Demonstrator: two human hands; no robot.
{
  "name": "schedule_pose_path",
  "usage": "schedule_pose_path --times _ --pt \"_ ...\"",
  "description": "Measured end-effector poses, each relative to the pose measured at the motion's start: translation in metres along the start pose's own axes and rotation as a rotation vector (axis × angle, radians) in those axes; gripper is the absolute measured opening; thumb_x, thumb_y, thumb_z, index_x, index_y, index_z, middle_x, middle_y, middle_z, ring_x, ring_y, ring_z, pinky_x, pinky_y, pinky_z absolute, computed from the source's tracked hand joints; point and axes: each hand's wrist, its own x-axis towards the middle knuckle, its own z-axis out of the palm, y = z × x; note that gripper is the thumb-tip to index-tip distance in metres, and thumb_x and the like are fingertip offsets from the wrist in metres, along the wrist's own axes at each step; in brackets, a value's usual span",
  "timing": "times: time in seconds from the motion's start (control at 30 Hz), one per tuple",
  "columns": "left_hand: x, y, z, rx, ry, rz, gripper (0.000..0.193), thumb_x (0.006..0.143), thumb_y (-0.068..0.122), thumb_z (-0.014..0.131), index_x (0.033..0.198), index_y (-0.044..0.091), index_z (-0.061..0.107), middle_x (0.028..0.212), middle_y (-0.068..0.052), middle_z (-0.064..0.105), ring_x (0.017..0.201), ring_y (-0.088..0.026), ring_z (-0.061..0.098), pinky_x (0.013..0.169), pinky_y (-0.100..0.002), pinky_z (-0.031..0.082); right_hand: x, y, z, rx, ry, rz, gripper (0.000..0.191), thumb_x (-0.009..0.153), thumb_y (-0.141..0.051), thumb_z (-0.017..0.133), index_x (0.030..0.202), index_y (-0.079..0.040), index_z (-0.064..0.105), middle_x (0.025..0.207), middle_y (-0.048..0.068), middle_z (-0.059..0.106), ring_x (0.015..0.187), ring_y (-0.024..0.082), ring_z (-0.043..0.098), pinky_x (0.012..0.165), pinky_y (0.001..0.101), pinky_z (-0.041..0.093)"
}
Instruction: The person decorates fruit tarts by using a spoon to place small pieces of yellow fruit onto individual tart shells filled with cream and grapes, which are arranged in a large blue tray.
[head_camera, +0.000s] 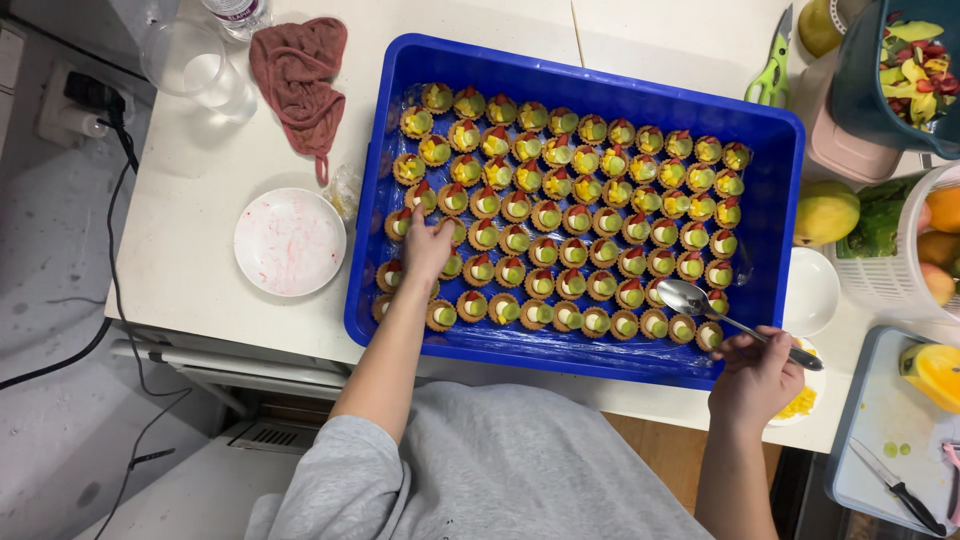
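Left hand (428, 246) on tartlets (560, 210), right hand (757, 372) gripping spoon (735, 322)

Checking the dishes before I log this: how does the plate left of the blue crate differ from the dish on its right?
The plate is larger than the dish. The plate is smeared with pink streaks; the dish looks clean white. The plate lies fully in view, while the crate wall hides the dish's left edge. Both are round, white and sit on the table, holding no food.
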Motion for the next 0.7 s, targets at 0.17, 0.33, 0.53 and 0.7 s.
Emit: schedule_pose_path --times 0.17,0.33,0.53,0.7 --pt "-0.012 -0.003 -0.001 -0.052 0.009 0.054 0.078 0.094 0.021 0.066 0.159 0.002 0.029 0.076 -0.006 0.075 0.066 -0.015 0.068 0.068 -0.030 0.055 0.004 -0.002 -0.002 0.005 -0.001 -0.033 0.030 0.125 -0.025 0.046 0.110 -0.002 0.057 0.082 0.009 0.061 0.071 0.019 0.062 0.065 0.0334 0.053" --pt "-0.003 -0.013 -0.004 -0.093 0.124 0.312 0.044 0.095 0.020 0.075 0.134 0.001 0.063 0.078 -0.006 0.070 0.065 -0.012 0.061 0.062 -0.028 0.050 0.011 -0.003 -0.041 0.019 0.138 -0.039 0.026 0.122 -0.025 0.049 0.110 -0.003 0.059 0.085 0.009 0.062 0.073 0.019 0.062 0.065 0.0331 0.055" --pt "-0.006 -0.012 -0.012 0.021 0.149 0.426 0.023 0.096 0.017 0.087 0.096 -0.001 0.073 0.090 -0.004 0.072 0.080 -0.010 0.067 0.075 -0.026 0.054 0.021 -0.036 -0.152 -0.098 0.445 -0.141 0.026 0.115 -0.026 0.054 0.103 -0.004 0.060 0.077 0.007 0.061 0.064 0.018 0.060 0.057 0.0318 0.053" --pt "-0.031 -0.008 0.012 -0.121 0.161 0.541 0.021 0.099 0.002 0.077 0.088 -0.003 0.060 0.090 -0.003 0.068 0.082 -0.008 0.061 0.075 -0.021 0.049 0.016 -0.052 -0.217 -0.156 0.485 -0.103 0.027 0.116 -0.027 0.051 0.106 -0.004 0.059 0.079 0.006 0.062 0.063 0.015 0.060 0.056 0.0289 0.053"
